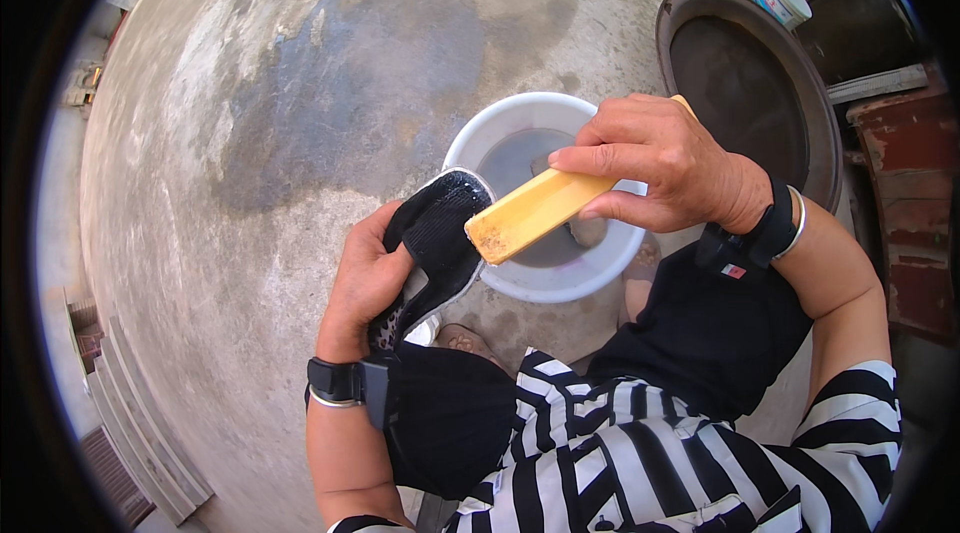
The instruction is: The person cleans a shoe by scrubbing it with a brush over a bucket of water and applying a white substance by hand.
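Note:
My left hand (369, 274) grips a wet black shoe (442, 221) with a pale sole edge and a leopard-patterned lining. In my right hand (649, 161) is a yellow brush (536, 214), seen from its back; its end is beside the shoe, and its bristles are hidden beneath. Whether brush and shoe touch, I cannot tell. Below both hands stands a white plastic basin (517, 111) of cloudy water, with a partly hidden object lying in it.
A large brown round tub (832, 135) stands on the concrete floor (225, 248) at the right, near a white bucket (784, 1). Beside it is a worn red wooden piece of furniture (915, 210). Long slabs (142, 420) lie at the lower left.

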Demonstrator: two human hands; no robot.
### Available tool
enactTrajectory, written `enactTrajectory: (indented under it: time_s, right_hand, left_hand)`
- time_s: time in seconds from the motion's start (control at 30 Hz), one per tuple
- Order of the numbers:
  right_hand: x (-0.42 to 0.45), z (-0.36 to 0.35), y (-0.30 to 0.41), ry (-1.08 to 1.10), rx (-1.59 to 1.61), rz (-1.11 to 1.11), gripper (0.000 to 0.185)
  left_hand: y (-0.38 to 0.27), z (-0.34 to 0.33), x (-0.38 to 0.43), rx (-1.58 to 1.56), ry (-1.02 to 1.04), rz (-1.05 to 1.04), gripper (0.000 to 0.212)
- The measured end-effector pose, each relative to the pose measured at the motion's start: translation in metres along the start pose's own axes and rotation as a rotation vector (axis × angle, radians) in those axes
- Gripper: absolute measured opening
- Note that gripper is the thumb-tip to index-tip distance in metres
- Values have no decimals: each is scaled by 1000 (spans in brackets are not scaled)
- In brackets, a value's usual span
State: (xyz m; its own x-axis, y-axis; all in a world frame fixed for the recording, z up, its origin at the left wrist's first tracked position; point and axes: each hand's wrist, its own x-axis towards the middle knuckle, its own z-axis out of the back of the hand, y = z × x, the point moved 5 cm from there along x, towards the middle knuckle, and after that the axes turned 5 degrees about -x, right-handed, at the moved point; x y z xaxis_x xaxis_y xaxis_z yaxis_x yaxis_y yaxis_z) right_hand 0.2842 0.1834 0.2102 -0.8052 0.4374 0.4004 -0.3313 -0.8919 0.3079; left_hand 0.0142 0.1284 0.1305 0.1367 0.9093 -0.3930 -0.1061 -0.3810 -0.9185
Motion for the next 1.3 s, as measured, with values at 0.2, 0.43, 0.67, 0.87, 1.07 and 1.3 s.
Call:
enactTrajectory:
  time_s: [0.2,0.43,0.67,0.87,1.07,1.3]
  right_hand:
    - [2,-5,-27,-68,-27,-57,42]
    - [8,-6,-9,-117,-55,-42,42]
    - [10,-8,-13,-140,-124,-57,39]
    - [12,-10,-19,-151,-81,-140,38]
    - [6,-18,4,-128,-27,-91,38]
    - [14,-9,-34,-134,-86,-230,34]
  left_hand:
    - [1,-2,2,55,-56,1,30]
    - [10,3,8,-68,-143,25,30]
    - [10,2,6,-87,-153,0,28]
    - [12,3,4,-45,-168,2,29]
    - [18,8,3,-132,-161,32,28]
    - [6,-16,-4,33,13,-101,26]
